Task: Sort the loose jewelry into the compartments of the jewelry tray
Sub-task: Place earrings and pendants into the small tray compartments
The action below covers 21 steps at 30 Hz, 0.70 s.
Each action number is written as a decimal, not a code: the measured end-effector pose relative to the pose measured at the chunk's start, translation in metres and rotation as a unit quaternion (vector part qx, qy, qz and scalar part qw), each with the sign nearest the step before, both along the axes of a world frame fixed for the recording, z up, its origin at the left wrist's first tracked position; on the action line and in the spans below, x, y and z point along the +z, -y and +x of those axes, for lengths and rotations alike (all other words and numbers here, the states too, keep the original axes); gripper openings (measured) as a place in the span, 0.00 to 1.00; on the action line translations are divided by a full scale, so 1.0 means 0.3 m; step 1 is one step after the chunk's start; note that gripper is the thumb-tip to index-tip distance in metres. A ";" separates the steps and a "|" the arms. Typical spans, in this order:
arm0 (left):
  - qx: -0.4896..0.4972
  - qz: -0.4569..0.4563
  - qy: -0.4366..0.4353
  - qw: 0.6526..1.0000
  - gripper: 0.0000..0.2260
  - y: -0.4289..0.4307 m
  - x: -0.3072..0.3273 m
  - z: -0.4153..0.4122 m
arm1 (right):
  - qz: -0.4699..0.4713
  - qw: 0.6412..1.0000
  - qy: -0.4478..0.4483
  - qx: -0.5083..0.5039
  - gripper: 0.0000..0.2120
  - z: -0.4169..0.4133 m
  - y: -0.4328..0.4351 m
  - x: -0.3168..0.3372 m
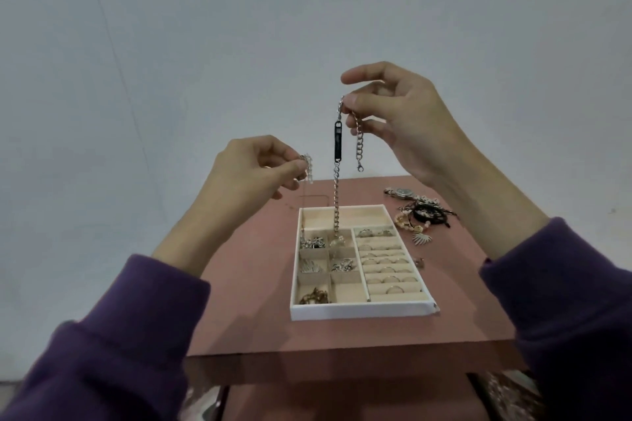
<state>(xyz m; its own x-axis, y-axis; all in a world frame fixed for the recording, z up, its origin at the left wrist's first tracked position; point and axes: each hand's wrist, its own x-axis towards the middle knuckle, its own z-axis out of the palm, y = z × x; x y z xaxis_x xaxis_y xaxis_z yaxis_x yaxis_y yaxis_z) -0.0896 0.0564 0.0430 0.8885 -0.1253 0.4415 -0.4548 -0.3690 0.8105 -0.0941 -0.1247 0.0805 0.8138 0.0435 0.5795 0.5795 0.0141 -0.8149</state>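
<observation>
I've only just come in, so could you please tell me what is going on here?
A person in purple sleeves is sorting jewelry into a white compartment tray on a pink table. The right hand pinches a silver chain bracelet with a black bar, letting it dangle over the tray. The left hand holds a smaller beaded piece. A watch and a pile of bracelets wait beside the tray.

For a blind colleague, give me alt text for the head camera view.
The right hand dangles a silver chain bracelet over a white jewelry tray on a pink table; the left hand pinches a smaller chain.
</observation>
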 end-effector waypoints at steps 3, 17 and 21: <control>-0.008 -0.023 -0.024 0.999 0.04 -0.021 -0.016 0.000 | -0.018 1.000 -0.015 0.004 0.09 0.004 -0.023 -0.033; -0.029 -0.086 -0.064 0.994 0.03 -0.038 -0.060 0.027 | -0.035 0.998 -0.041 0.037 0.10 0.000 -0.030 -0.072; -0.025 -0.082 -0.065 0.994 0.03 -0.037 -0.068 0.034 | -0.045 0.995 -0.050 0.066 0.10 -0.013 -0.036 -0.085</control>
